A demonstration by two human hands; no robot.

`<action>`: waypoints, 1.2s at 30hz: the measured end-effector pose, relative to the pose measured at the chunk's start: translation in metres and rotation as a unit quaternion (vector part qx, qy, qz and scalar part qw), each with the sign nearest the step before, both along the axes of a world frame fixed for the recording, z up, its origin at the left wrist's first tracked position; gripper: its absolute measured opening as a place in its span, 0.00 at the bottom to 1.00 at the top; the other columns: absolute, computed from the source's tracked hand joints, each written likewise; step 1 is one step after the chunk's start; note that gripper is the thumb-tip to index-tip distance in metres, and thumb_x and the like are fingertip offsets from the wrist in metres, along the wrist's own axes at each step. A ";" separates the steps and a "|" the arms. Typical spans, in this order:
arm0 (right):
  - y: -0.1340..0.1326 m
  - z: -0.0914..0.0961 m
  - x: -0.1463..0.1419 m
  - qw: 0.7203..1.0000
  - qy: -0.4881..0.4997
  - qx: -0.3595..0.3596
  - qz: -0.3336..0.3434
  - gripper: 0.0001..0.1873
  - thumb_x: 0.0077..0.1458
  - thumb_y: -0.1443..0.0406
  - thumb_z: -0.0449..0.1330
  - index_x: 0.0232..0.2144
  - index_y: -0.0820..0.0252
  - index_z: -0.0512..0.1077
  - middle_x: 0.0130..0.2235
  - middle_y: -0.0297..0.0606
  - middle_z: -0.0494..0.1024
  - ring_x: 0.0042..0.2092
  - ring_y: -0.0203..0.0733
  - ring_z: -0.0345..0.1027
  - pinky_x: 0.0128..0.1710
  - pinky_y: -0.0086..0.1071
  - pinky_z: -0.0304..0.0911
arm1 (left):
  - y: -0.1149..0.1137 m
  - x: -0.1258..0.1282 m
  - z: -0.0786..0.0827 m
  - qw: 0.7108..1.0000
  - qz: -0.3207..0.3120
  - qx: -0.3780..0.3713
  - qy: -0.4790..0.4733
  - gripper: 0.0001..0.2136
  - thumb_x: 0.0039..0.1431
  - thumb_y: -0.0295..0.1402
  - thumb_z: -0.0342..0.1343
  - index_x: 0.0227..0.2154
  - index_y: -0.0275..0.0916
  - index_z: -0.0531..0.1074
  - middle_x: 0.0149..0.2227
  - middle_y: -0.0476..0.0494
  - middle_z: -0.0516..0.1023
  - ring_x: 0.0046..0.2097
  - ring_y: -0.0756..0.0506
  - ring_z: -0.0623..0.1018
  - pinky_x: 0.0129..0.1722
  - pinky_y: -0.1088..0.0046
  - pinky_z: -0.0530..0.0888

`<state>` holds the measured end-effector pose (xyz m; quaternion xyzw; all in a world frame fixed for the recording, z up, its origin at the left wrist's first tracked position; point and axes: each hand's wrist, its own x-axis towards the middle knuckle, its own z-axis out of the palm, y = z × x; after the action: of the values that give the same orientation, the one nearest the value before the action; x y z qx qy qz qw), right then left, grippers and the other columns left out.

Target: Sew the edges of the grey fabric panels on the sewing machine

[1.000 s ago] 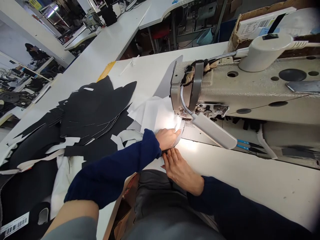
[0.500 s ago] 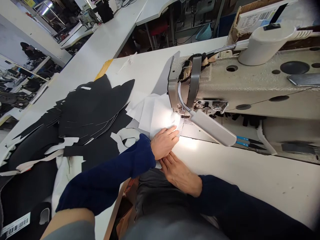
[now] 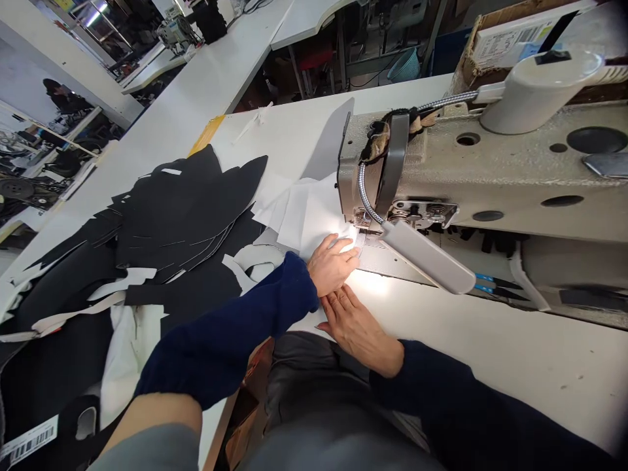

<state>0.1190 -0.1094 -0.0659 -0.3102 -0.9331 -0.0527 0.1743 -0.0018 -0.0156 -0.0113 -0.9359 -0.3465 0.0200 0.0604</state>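
Under the head of a sewing machine (image 3: 417,163), thin white fabric pieces (image 3: 294,216) fan out on the table beside the lit needle area. My left hand (image 3: 333,261) lies on the white fabric close to the needle, fingers stretched toward it. Just below, my right hand (image 3: 360,327) rests flat with its fingers extended, the tips touching or tucked near the left hand's heel. A gray lamp (image 3: 429,256) on a bendable metal stem shines on the spot. The needle and the fabric edge under my fingers are hard to make out in the glare.
Stacked dark gray fabric panels (image 3: 181,216) cover the table on the left, with white strips (image 3: 122,284) among them. Blue-handled snips (image 3: 490,282) lie beneath the machine arm. A cardboard box (image 3: 471,59) stands behind the machine. Far left, another person (image 3: 61,95) sits.
My left hand has moved slightly right and forward along with the white fabric. The right hand has shifted a little and its thumb now sticks out. The whole view has swung slightly.
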 end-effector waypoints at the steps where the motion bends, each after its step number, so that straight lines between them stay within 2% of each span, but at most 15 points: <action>1: 0.003 0.001 0.001 1.000 -0.002 -0.001 -0.003 0.34 0.60 0.53 0.53 0.54 0.83 0.63 0.52 0.64 0.69 0.56 0.62 0.61 0.58 0.51 0.54 | 0.003 0.001 -0.001 1.000 0.004 0.001 -0.002 0.09 0.63 0.27 0.47 0.39 0.38 0.73 0.53 0.42 0.72 0.58 0.42 0.65 0.61 0.54 0.56; 4: 0.010 0.004 0.004 1.000 -0.011 -0.006 -0.014 0.35 0.60 0.51 0.53 0.55 0.80 0.63 0.53 0.63 0.68 0.57 0.63 0.59 0.59 0.53 0.52 | 0.005 0.001 0.003 1.000 0.012 0.003 -0.006 0.09 0.62 0.27 0.47 0.40 0.37 0.72 0.53 0.41 0.71 0.59 0.40 0.62 0.62 0.53 0.54; 6: 0.012 0.008 0.005 1.000 -0.017 -0.018 -0.019 0.36 0.59 0.49 0.53 0.55 0.78 0.63 0.54 0.62 0.68 0.57 0.64 0.58 0.59 0.55 0.51 | 0.001 0.001 0.010 0.999 0.033 -0.007 -0.006 0.09 0.61 0.28 0.48 0.41 0.37 0.71 0.55 0.39 0.67 0.59 0.39 0.61 0.60 0.55 0.58; 8: 0.010 0.011 0.005 0.999 -0.024 -0.026 -0.022 0.37 0.57 0.47 0.54 0.54 0.76 0.65 0.54 0.62 0.67 0.58 0.66 0.56 0.58 0.58 0.50 | -0.006 0.000 0.019 0.997 0.070 -0.033 0.009 0.08 0.59 0.29 0.51 0.41 0.37 0.70 0.55 0.37 0.65 0.55 0.39 0.64 0.53 0.59 0.66; 10: 0.007 0.013 0.003 0.999 -0.034 -0.027 -0.022 0.38 0.55 0.46 0.55 0.53 0.77 0.65 0.54 0.63 0.67 0.58 0.68 0.55 0.58 0.60 0.49 | -0.012 0.000 0.026 0.992 0.103 -0.064 0.036 0.08 0.57 0.29 0.52 0.40 0.38 0.69 0.52 0.38 0.65 0.50 0.40 0.67 0.42 0.64 0.71; 12: 0.005 0.015 0.001 0.999 -0.040 -0.024 -0.025 0.40 0.54 0.46 0.57 0.53 0.79 0.65 0.53 0.65 0.67 0.58 0.69 0.55 0.59 0.60 0.48 | -0.016 0.001 0.030 0.987 0.115 -0.094 0.064 0.08 0.57 0.28 0.53 0.40 0.39 0.68 0.49 0.39 0.65 0.46 0.41 0.67 0.33 0.69 0.71; 15: 0.004 0.015 -0.001 0.999 -0.040 -0.019 -0.032 0.41 0.55 0.46 0.56 0.51 0.84 0.66 0.52 0.69 0.67 0.58 0.67 0.57 0.59 0.59 0.48 | -0.015 0.002 0.028 0.983 0.110 -0.122 0.087 0.08 0.57 0.28 0.52 0.41 0.39 0.66 0.48 0.40 0.65 0.44 0.43 0.68 0.28 0.73 0.69; 21: 0.012 0.011 0.005 0.998 -0.033 -0.001 -0.051 0.41 0.56 0.46 0.54 0.49 0.88 0.66 0.51 0.73 0.68 0.56 0.67 0.60 0.58 0.58 0.50 | -0.004 0.008 0.023 0.982 0.115 -0.122 0.092 0.07 0.62 0.28 0.47 0.41 0.39 0.66 0.46 0.43 0.68 0.40 0.45 0.71 0.29 0.72 0.68; 27: 0.020 0.018 0.010 0.997 -0.015 -0.019 -0.071 0.37 0.55 0.47 0.57 0.51 0.77 0.66 0.52 0.70 0.67 0.56 0.64 0.61 0.58 0.58 0.49 | 0.005 0.011 0.021 0.985 0.111 -0.114 0.070 0.09 0.62 0.30 0.48 0.45 0.39 0.66 0.47 0.42 0.69 0.41 0.44 0.72 0.30 0.71 0.69; 30: 0.019 0.019 0.006 0.996 -0.017 -0.013 -0.084 0.38 0.51 0.46 0.60 0.47 0.80 0.69 0.51 0.72 0.68 0.55 0.65 0.62 0.59 0.58 0.47 | 0.003 0.009 0.022 0.986 0.088 -0.122 0.073 0.10 0.60 0.29 0.49 0.44 0.38 0.67 0.46 0.41 0.68 0.41 0.44 0.72 0.31 0.71 0.70; 33: 0.018 0.017 0.000 0.997 -0.029 -0.017 -0.074 0.36 0.52 0.49 0.60 0.45 0.82 0.70 0.49 0.68 0.70 0.54 0.65 0.61 0.58 0.56 0.50 | 0.001 0.009 0.022 0.984 0.087 -0.134 0.080 0.09 0.59 0.27 0.48 0.42 0.36 0.68 0.44 0.40 0.68 0.41 0.43 0.72 0.34 0.69 0.71; 36: 0.022 0.013 -0.002 0.999 -0.030 -0.013 -0.036 0.32 0.55 0.51 0.59 0.44 0.80 0.72 0.47 0.62 0.72 0.53 0.63 0.62 0.57 0.56 0.53 | 0.003 0.015 0.023 0.981 0.098 -0.145 0.082 0.09 0.59 0.26 0.47 0.41 0.35 0.68 0.45 0.39 0.68 0.41 0.43 0.72 0.34 0.68 0.72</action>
<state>0.1168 -0.0874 -0.0525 -0.3443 -0.9266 -0.0565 0.1404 0.0133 -0.0125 0.0112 -0.8915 -0.4238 0.1522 -0.0498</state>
